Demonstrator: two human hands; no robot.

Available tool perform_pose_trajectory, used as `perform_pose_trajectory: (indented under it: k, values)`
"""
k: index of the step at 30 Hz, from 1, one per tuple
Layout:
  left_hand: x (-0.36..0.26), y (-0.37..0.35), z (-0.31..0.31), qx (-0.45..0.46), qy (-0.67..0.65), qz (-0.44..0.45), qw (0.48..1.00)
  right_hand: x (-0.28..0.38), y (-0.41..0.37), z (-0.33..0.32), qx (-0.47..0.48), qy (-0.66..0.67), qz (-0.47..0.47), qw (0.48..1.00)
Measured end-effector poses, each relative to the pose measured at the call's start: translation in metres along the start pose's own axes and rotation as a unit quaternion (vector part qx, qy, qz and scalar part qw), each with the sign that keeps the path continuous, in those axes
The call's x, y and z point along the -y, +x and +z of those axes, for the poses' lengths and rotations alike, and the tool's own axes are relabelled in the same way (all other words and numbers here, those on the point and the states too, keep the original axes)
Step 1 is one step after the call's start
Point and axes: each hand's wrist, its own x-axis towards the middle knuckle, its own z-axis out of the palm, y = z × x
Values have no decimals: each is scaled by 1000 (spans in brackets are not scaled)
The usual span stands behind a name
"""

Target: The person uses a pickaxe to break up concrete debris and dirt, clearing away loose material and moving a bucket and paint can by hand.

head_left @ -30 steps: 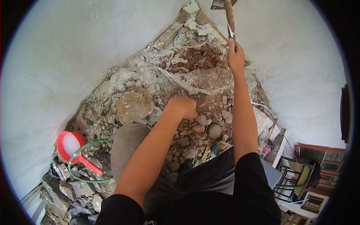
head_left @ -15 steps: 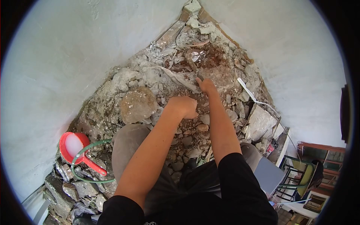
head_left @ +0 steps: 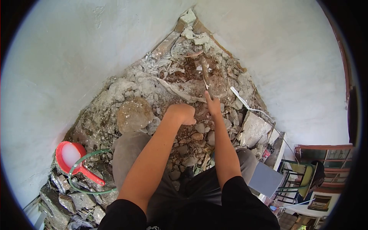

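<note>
My right hand (head_left: 214, 106) is closed around the handle of a curved-bladed hand tool (head_left: 206, 73), its thumb laid along the top. The brownish, dirt-coated blade points away from me over a dug hollow of reddish-brown soil (head_left: 188, 73). A small shiny silvery scrap (head_left: 199, 68) lies beside the blade. My left hand (head_left: 183, 114) is curled into a fist above the rubble, near my left knee; the inside of its fingers is hidden. A pale torn strip (head_left: 172, 89) runs across the soil between the hollow and my left hand.
Two pale walls meet behind the rubble. A large rounded stone (head_left: 134, 114) sits left of my left hand. At lower left are a red dipper (head_left: 79, 161) with whitish liquid and a green hose (head_left: 71, 181). A white strap (head_left: 239, 97) and broken slab (head_left: 253, 128) lie right.
The tool's blade has swung to the right and stands straighter in view. My right hand is slightly lower in view, and the whole view has shifted a little.
</note>
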Motion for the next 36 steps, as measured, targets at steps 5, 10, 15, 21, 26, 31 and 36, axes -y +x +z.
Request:
perform_pose_trajectory:
  k: [5,10,15,21,26,31,36]
  values:
    - [-2,14,11,-15,17,42,999,83,-9,-31,-53,90,-149,983]
    - [-4,8,8,-12,17,39,999,147,22,-54,-149,122,-307,932]
    - [2,4,8,-26,1,0,1000,106,66,-41,-130,74,-225,963]
    - [7,-10,4,-27,14,4,1000,17,73,3,-51,25,28,998]
    - [11,-10,10,-20,14,-3,1000,10,84,4,-49,64,52,995]
    - [13,-14,9,-54,18,4,998,16,72,-7,-23,56,62,996]
    - [12,-14,3,-26,17,10,999,-12,22,11,-49,140,80,986]
